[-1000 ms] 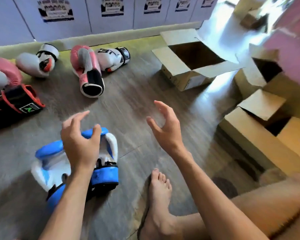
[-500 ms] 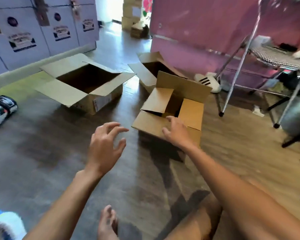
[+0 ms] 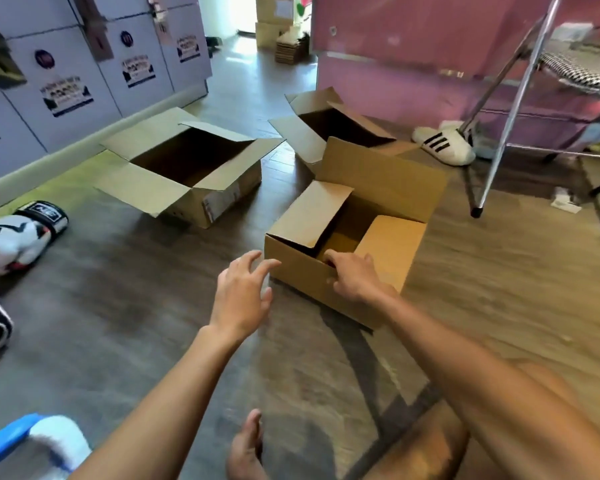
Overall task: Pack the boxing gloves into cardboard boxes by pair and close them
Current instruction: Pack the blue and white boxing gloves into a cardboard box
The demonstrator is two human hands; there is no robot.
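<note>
The right hand (image 3: pixel 352 277) is gripping the near wall of the nearest cardboard box (image 3: pixel 388 188), fingers hooked over the rim and inside, thumb pressing the outer face. Just to the left of that grip, the left hand (image 3: pixel 243 296) is hovering with fingers spread and empty, its fingertips almost at the box's near corner but not touching.

The step in hand seems to be pulling this box closer. It would go best with the left hand taking the corner so the box slides square, and with the two inward-folded flaps (image 3: pixel 317 211) pushed out before any glove goes in.

Beyond the grip, two more open boxes (image 3: pixel 187 168) are sitting empty. Far to the left, a white and black glove (image 3: pixel 21 233) is lying on the floor (image 3: pixel 118 306), its cuff lettering too blurred to read. A blue and white glove (image 3: pixel 39 441) is lying nearest the person. The slipper (image 3: pixel 445 147) is showing three black stripes; the locker posters (image 3: pixel 66 93) are illegible.
</note>
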